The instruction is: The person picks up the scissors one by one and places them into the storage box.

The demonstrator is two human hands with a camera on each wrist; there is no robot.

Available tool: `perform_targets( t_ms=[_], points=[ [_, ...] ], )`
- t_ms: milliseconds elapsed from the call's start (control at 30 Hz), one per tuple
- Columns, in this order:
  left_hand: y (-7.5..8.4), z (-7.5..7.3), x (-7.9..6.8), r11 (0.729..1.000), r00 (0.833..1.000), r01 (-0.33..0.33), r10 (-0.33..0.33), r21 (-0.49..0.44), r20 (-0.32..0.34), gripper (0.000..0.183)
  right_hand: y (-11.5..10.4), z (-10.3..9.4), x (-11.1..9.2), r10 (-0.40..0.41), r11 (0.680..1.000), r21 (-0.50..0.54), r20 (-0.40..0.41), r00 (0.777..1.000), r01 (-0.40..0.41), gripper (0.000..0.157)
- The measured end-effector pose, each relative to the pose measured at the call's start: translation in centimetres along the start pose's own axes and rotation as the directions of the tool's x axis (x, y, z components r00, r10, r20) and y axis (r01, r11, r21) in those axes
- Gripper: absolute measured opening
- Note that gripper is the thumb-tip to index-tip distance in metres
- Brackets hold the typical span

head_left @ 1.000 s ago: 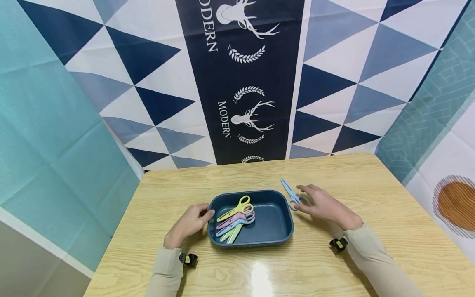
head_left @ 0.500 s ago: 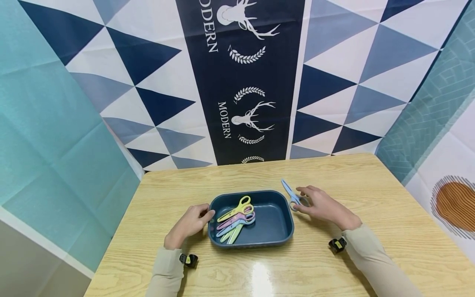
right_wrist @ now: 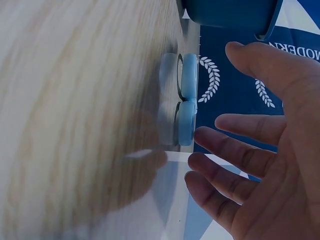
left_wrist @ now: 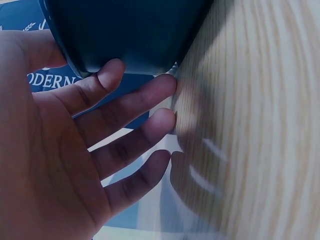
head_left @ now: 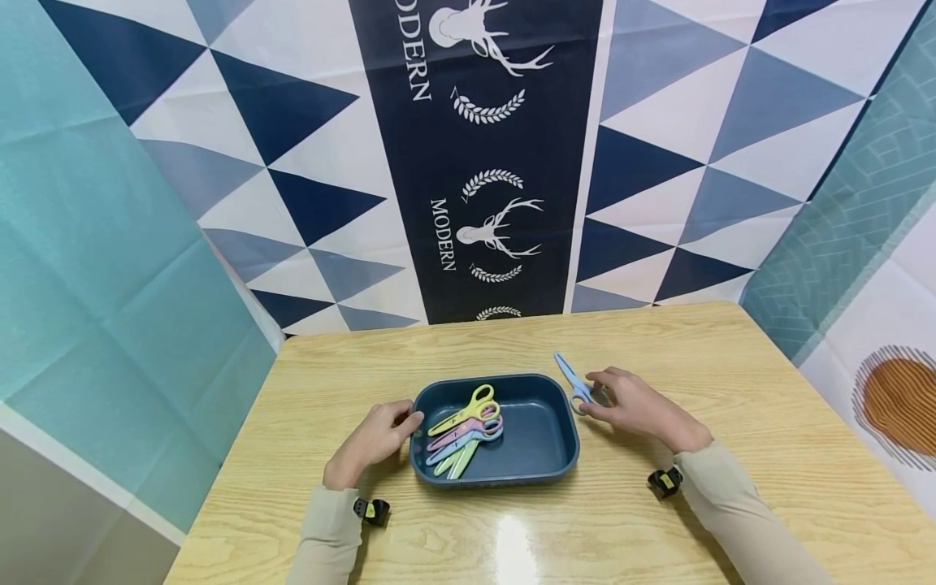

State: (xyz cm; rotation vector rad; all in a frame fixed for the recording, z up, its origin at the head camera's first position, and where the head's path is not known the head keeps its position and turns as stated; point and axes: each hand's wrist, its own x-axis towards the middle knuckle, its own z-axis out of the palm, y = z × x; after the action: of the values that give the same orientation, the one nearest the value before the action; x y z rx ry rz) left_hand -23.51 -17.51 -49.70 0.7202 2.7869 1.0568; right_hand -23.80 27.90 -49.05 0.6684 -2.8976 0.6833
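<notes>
A dark blue rectangular tray [head_left: 537, 471] stands on the wooden table. My left hand [head_left: 374, 439] pinches its left rim, thumb over the edge and index fingertip against the outer wall [left_wrist: 130, 35]; the other fingers spread below. Inside, at the left, several scissors lie in a pile: yellow scissors [head_left: 465, 417] on top, then pink, light blue scissors [head_left: 461, 445] and green. Right of the tray, another pair of light blue scissors [head_left: 573, 378] lies flat on the table. My right hand [head_left: 629, 402] hovers around its handle loops [right_wrist: 188, 82], fingers loosely bent and holding nothing.
The wooden table [head_left: 351, 366] runs back to a patterned cloth wall [head_left: 497, 162]. Teal hangings [head_left: 132, 268] flank it at the left. A small black camera [head_left: 376, 513] is worn on the left wrist and another black camera [head_left: 665, 483] on the right.
</notes>
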Motion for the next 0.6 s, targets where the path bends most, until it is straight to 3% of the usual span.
perform_targets(
  t_ms=[233,600],
  points=[
    [0.13,-0.12,-0.02,1.0,1.0,0.021,-0.021,-0.002,0.003,0.037,0.09,0.17,0.16,0.001,1.0,-0.019,-0.004,1.0,-0.001,0.054],
    [0.09,0.0,-0.07,1.0,1.0,0.007,-0.007,0.0,-0.002,0.037,0.1,0.02,0.22,-0.03,0.999,-0.016,0.01,1.0,0.03,0.033]
  ],
)
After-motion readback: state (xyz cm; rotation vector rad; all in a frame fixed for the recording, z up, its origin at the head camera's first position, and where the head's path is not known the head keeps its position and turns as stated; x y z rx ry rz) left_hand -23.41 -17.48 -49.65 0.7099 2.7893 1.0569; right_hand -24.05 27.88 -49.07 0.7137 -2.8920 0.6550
